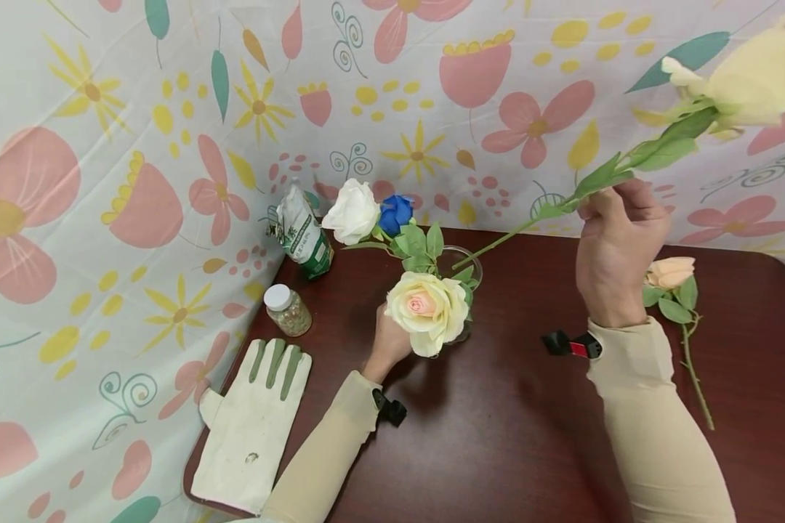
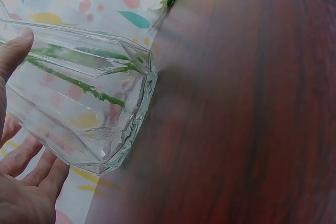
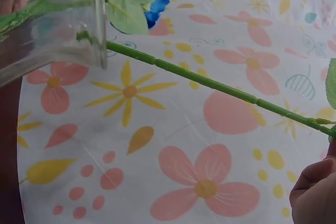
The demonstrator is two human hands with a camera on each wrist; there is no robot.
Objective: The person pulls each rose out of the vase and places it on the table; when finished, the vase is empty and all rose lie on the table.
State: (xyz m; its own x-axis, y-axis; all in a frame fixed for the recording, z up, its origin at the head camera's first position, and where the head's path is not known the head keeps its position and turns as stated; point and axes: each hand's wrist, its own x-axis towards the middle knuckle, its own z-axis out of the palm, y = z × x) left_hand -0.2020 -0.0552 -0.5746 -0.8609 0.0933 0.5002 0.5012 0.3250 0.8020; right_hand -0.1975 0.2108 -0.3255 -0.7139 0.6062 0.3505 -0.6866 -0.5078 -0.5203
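Note:
My left hand [image 1: 391, 341] holds a clear faceted glass vase [image 2: 89, 93], thumb on one side and fingers on the other. Green stems show through its glass. Out of the vase come a white rose [image 1: 353, 212], a blue rose [image 1: 395, 214] and a pale yellow rose [image 1: 428, 309] with a pink centre, which hides part of the vase and hand in the head view. Up to the right, my right hand [image 1: 621, 247] pinches the leafy stem of a cream rose [image 1: 759, 80]. That stem [image 3: 210, 81] slants down, its cut end at the vase's mouth.
A peach rose [image 1: 671, 273] lies on the dark table [image 1: 497, 436] at the right. Along the left stand a green-and-white bag [image 1: 304, 236] and a white-capped jar [image 1: 288, 310]. White gloves [image 1: 251, 428] lie nearer. A flower-patterned cloth [image 1: 366, 94] hangs behind.

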